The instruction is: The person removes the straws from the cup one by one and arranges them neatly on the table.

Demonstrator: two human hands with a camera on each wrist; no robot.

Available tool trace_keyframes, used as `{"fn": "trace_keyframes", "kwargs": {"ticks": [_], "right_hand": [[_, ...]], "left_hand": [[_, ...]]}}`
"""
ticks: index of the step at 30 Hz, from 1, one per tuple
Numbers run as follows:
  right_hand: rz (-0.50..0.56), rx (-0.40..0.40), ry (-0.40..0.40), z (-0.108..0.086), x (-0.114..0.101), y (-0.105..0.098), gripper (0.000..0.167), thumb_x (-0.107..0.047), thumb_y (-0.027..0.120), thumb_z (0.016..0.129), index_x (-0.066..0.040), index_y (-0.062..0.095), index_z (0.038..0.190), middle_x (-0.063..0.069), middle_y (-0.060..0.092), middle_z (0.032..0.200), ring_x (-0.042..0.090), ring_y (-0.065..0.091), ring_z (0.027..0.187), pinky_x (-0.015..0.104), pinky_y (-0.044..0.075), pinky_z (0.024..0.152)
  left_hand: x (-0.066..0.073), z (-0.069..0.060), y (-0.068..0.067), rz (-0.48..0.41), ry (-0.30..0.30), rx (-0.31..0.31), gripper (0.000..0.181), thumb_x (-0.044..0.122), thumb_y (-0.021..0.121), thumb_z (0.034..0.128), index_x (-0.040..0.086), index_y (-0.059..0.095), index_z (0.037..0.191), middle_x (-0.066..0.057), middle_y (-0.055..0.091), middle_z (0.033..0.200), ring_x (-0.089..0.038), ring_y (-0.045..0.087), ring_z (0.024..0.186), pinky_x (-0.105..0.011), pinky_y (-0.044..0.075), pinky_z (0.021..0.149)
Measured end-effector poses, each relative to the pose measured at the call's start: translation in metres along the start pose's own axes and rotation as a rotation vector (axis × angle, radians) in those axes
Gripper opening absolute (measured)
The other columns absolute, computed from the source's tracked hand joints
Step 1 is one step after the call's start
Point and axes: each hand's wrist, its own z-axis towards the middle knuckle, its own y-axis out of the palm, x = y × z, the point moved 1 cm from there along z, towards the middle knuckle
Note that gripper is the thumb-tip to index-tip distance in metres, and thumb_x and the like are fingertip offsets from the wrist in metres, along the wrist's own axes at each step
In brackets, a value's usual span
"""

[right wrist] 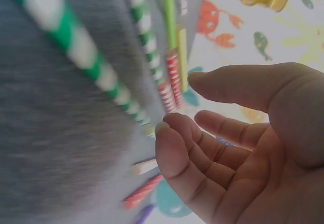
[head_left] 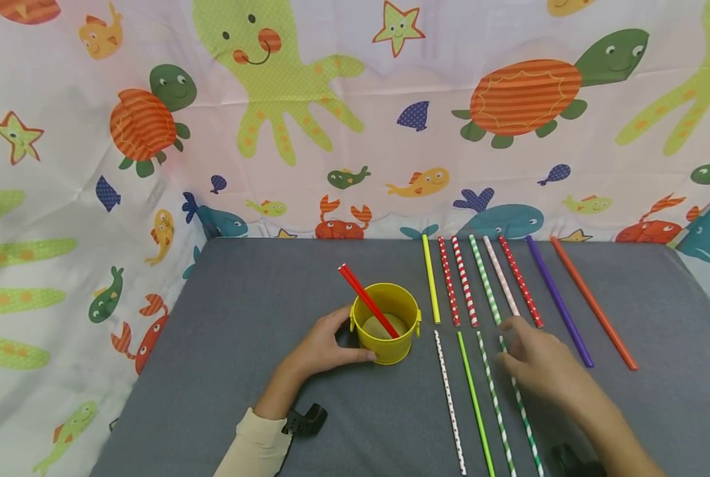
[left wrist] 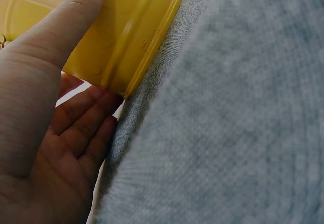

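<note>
My left hand (head_left: 319, 348) holds a small yellow bucket (head_left: 391, 352) upright, thumb at its front and the other fingers around its left side. Red straws (head_left: 357, 287) lean inside the bucket, sticking out past its back left rim. In the left wrist view, the thumb lies along the bucket wall (left wrist: 119, 36). My right hand (head_left: 540, 361) hovers over the laid-out straws, near a pink straw (head_left: 501, 275) and a green-and-white striped straw (head_left: 524, 417). Its thumb and loosely bent fingers stand apart, with nothing between them in the right wrist view.
Along the back row lie a yellow straw (head_left: 430, 278), red patterned ones, a purple straw (head_left: 560, 301) and an orange straw (head_left: 593, 301). The front row includes a speckled white straw (head_left: 450, 401) and a plain green straw (head_left: 476, 404). A sea-animal cloth (head_left: 331, 79) hangs behind the grey table (head_left: 242, 278).
</note>
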Motion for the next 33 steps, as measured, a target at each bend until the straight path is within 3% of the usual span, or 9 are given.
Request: {"fn": "trace_keyframes", "kwargs": {"ticks": [7,11,15,22,26,33], "right_hand": [[-0.052,0.037,-0.134,0.021,-0.041,-0.018,0.033,-0.012,0.075,0.088,-0.005,0.063,0.118,0.009,0.068,0.102,0.022,0.064,0.079,0.041,0.054,0.062],[-0.072,0.047,-0.218,0.034,-0.071,-0.027,0.031,-0.013,0.074,0.09,-0.008,0.066,0.119,0.009,0.066,0.111,0.015,0.057,0.075,0.033,0.05,0.06],[-0.078,0.053,-0.304,0.048,-0.102,-0.03,0.031,-0.014,0.074,0.09,-0.009,0.067,0.12,0.005,0.065,0.109,0.012,0.053,0.074,0.029,0.048,0.061],[-0.003,0.036,-0.416,0.073,-0.149,-0.029,0.035,-0.014,0.072,0.091,-0.009,0.065,0.125,0.004,0.066,0.111,0.017,0.062,0.085,0.031,0.054,0.067],[0.004,-0.004,-0.462,0.085,-0.17,-0.023,0.045,-0.016,0.073,0.092,-0.012,0.06,0.135,0.004,0.067,0.107,0.018,0.064,0.091,0.035,0.056,0.071],[-0.053,-0.077,-0.508,0.1,-0.189,-0.007,0.056,-0.016,0.072,0.093,-0.015,0.052,0.145,0.004,0.065,0.099,0.014,0.056,0.075,0.029,0.049,0.061]], "left_hand": [[0.006,0.0,0.0,-0.019,0.0,0.007,0.076,0.023,0.094,0.0717,0.016,0.056,0.138,-0.004,0.062,0.131,-0.023,0.056,0.116,-0.046,0.041,0.104],[0.028,-0.001,-0.006,-0.037,0.0,0.001,0.073,0.016,0.092,0.073,0.009,0.056,0.136,-0.014,0.062,0.13,-0.03,0.057,0.116,-0.046,0.041,0.104],[0.044,-0.003,-0.011,-0.043,0.009,0.001,0.07,0.013,0.091,0.074,0.005,0.057,0.134,-0.016,0.063,0.127,-0.032,0.057,0.113,-0.043,0.042,0.103],[0.007,0.001,0.0,-0.023,0.018,0.007,0.076,0.024,0.093,0.0732,0.014,0.055,0.139,-0.006,0.063,0.13,-0.023,0.057,0.114,-0.044,0.043,0.103],[0.002,0.001,0.0,-0.019,0.037,0.004,0.077,0.03,0.091,0.0747,0.022,0.053,0.141,0.003,0.061,0.131,-0.016,0.057,0.116,-0.041,0.043,0.103],[-0.001,0.0,-0.001,0.003,0.058,-0.014,0.078,0.037,0.088,0.078,0.024,0.049,0.145,0.009,0.058,0.133,-0.011,0.055,0.117,-0.039,0.043,0.105]]}}
